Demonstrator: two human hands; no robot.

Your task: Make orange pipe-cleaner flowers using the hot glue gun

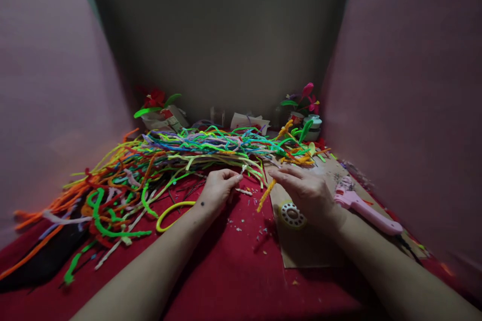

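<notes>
A big heap of pipe cleaners (181, 153) in many colours lies across the red cloth (233, 271). My left hand (218, 191) rests at the heap's near edge, its fingers pinched on a thin pale pipe cleaner (243, 168). My right hand (307, 191) lies palm down on a brown cardboard sheet (301, 251), fingers stretched toward the heap, holding nothing. An orange pipe cleaner (265, 195) lies just left of my right hand. A yellow loop of pipe cleaner (171, 212) sits by my left wrist.
A pink glue gun (361, 206) lies on the cardboard to the right. A round yellow disc with holes (291, 214) sits under my right wrist. Finished pipe-cleaner flowers stand at the back left (156, 103) and back right (307, 100). Pink walls close in on both sides.
</notes>
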